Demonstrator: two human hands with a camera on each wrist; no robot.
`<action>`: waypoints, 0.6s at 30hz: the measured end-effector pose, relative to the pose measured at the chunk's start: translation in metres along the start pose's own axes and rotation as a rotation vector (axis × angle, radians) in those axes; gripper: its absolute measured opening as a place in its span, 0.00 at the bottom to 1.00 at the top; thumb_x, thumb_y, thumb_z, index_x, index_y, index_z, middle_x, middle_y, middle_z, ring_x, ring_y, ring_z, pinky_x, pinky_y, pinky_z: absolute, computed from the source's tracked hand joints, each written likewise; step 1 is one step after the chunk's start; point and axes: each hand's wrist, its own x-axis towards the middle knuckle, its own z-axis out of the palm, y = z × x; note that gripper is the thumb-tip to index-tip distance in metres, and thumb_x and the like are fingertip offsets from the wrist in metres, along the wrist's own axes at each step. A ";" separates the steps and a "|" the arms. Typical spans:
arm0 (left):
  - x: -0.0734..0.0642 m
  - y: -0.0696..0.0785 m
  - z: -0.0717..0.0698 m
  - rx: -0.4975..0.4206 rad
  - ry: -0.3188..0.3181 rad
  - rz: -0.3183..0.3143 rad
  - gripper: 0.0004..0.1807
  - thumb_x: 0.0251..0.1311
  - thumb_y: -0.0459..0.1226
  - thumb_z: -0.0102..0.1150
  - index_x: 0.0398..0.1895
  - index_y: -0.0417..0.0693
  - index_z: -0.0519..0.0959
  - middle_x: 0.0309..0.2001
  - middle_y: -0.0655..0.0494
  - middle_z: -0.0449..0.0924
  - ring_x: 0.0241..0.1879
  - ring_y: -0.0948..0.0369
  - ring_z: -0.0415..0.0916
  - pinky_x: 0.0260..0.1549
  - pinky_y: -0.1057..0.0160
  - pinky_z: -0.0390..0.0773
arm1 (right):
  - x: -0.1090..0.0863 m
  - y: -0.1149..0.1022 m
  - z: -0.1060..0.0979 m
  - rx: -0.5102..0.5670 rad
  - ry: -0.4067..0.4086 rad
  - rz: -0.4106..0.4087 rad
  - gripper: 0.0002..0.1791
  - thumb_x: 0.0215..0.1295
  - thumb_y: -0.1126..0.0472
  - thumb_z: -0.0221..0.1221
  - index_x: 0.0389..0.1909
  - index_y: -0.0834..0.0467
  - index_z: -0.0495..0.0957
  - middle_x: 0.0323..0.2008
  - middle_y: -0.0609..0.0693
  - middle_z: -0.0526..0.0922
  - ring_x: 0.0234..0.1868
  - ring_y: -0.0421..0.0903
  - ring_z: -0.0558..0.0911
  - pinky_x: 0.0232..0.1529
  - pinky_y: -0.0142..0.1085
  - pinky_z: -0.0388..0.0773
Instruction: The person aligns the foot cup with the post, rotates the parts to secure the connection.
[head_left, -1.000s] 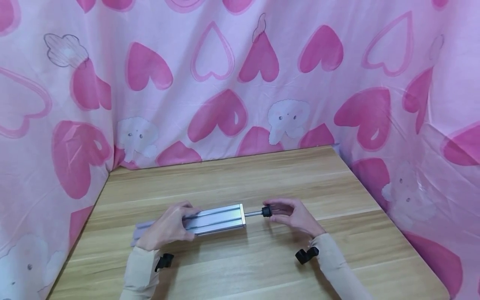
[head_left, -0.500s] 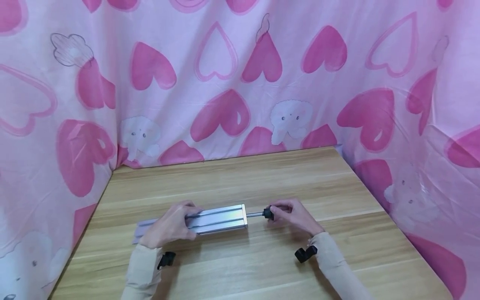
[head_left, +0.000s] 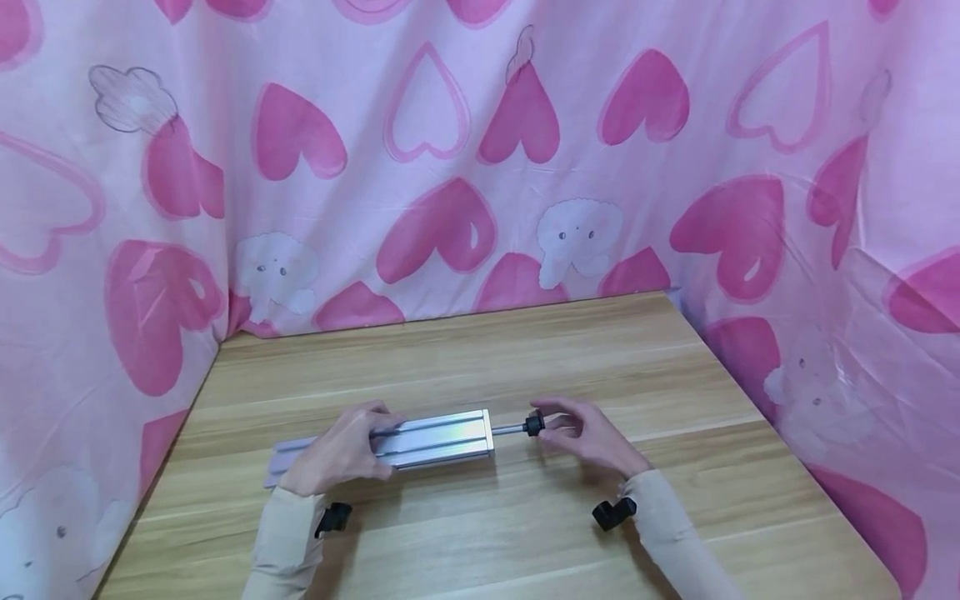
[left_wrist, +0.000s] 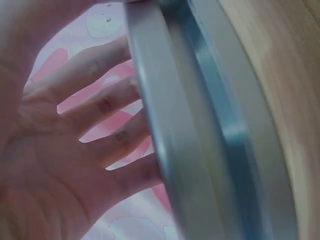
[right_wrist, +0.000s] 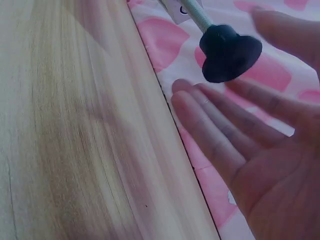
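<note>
A silver aluminium profile (head_left: pixel 442 437) with long grooves lies roughly crosswise above or on the table; whether it touches the wood I cannot tell. My left hand (head_left: pixel 341 450) grips it across its middle, thumb on the near side and fingers on the far side. From the profile's right end sticks a thin threaded rod (head_left: pixel 508 429), tipped with a black levelling foot (head_left: pixel 535 422). Around that foot my right hand (head_left: pixel 592 433) is spread, fingers and thumb loosely bent. In the right wrist view, the flared foot (right_wrist: pixel 230 55) sits apart from the thumb, with the fingers extended below it.
The wood-grain table (head_left: pixel 480 358) is bounded at the back and sides by a pink heart-patterned cloth (head_left: pixel 442 233). A black wrist mount hangs under each sleeve, the left one (head_left: pixel 333 518) and the right one (head_left: pixel 613 512) close above the wood.
Half a second ago my right thumb and fingers pinched the black foot; now they have spread off it. My left hand keeps its grip, and the profile stays in place.
</note>
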 end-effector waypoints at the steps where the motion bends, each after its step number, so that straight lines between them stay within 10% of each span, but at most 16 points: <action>1: 0.001 0.000 0.000 0.005 -0.002 0.000 0.38 0.36 0.35 0.81 0.58 0.39 0.82 0.46 0.53 0.82 0.40 0.61 0.75 0.39 0.66 0.77 | -0.001 0.000 0.000 0.033 -0.007 -0.014 0.29 0.67 0.60 0.64 0.68 0.63 0.71 0.62 0.62 0.79 0.53 0.50 0.85 0.53 0.34 0.81; 18: 0.001 0.000 0.002 -0.005 -0.026 -0.021 0.38 0.36 0.35 0.81 0.59 0.39 0.82 0.47 0.52 0.81 0.41 0.60 0.75 0.39 0.66 0.77 | 0.004 0.000 -0.001 0.076 -0.049 0.073 0.23 0.75 0.53 0.56 0.56 0.69 0.78 0.41 0.60 0.89 0.40 0.54 0.89 0.44 0.41 0.85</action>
